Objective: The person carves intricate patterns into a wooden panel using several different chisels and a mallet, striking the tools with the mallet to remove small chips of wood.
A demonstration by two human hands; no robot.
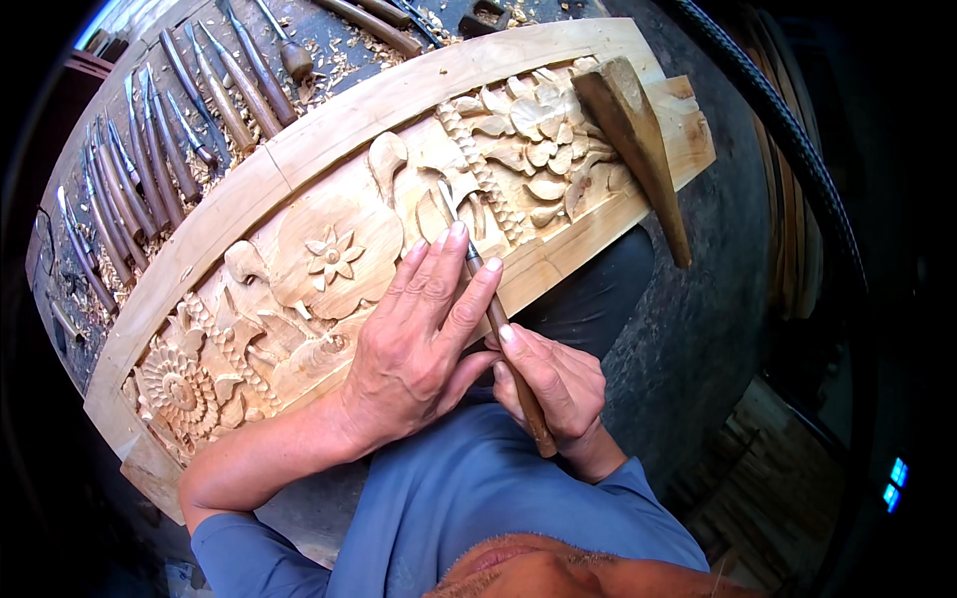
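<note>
A long pale wooden panel point(344, 259), carved in relief with flowers, leaves and beaded bands, lies at a slant before me. My right hand point(558, 389) grips the brown handle of a chisel point(523, 389). The chisel's steel tip point(447, 199) rests among carved leaves near the panel's middle. My left hand point(419, 339) lies over the chisel's shank, index finger pressed on it, the other fingers extended close together toward the blade, thumb beside the handle. A tapered wooden mallet point(638, 140) lies across the panel's right end.
Rows of chisels and gouges point(159, 159) and wood shavings point(334, 65) lie on the dark worktop point(688, 329) beyond the panel. A thick black cable point(817, 169) arcs along the right, in front of stacked curved boards point(788, 249).
</note>
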